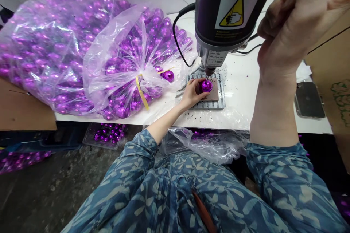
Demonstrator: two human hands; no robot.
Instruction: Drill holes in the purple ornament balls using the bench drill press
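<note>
The left hand pinches a purple bauble in its fingers under the drill press. The right hand, raised at right, curls closed.

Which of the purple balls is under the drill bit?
The purple ball in the left hand, on the brown pad; the rest lie off the pad.

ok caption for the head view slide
Left hand holds a purple bauble under a bench drill; right hand fisted beside it.
</note>
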